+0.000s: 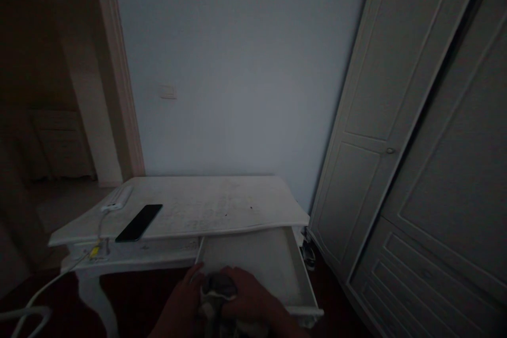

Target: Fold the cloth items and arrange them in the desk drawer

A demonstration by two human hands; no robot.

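Note:
A bunched grey cloth (216, 288) with a pale edge is between my two hands at the bottom of the head view. It looks like fabric; the dim light hides its exact kind. My left hand (184, 296) grips its left side, and my right hand (251, 293) is closed around its right side. Both are just over the front of a pulled-out white drawer (257, 253), whose pale bottom shows. The drawer belongs to a worn white table (222, 198) standing against the wall.
A black phone (140, 223) and a white power strip (118, 199) lie on the table's left part. A white cable (51, 288) hangs at the left. Tall wardrobes (364, 116) stand close on the right, with dark shoes (308, 254) on the floor beside them.

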